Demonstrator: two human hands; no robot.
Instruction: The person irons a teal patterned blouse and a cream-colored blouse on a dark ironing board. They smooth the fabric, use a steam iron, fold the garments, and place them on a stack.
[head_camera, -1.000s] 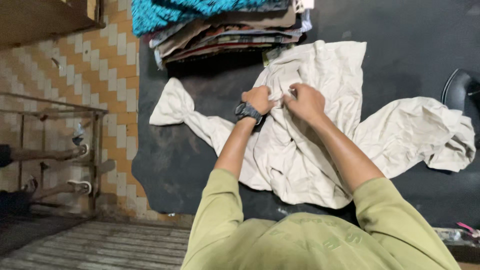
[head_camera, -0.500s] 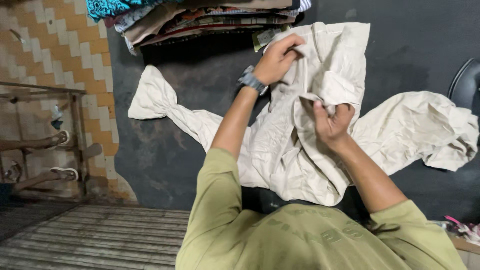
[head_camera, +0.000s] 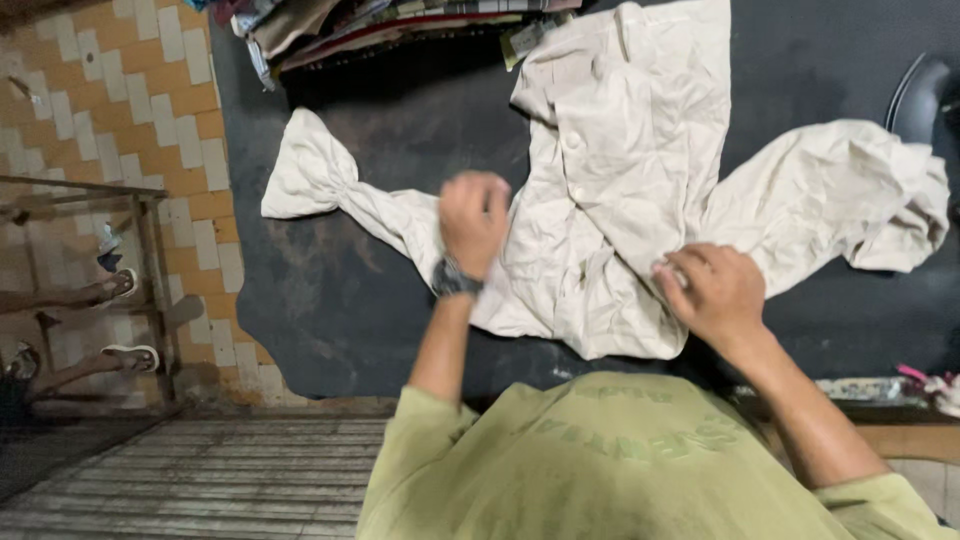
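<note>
Cream shirt (head_camera: 620, 190) lies front-up on the dark table (head_camera: 400, 130), sleeves out, creased, unfolded; we judge it early; our left hand (head_camera: 473, 220) is curled at the left sleeve; right hand (head_camera: 712, 290) pinches the hem; folded stack (head_camera: 400, 22) beyond.

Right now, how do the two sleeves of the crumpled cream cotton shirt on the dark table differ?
The left sleeve is twisted and pinched narrow near its middle, flaring at the cuff; the right sleeve lies broad and loosely rumpled. The left hand is closed over the left sleeve's base, while the right hand presses the shirt's body, not the right sleeve. Both sleeves are the same cream cloth, wrinkled, lying on the dark table.
</note>
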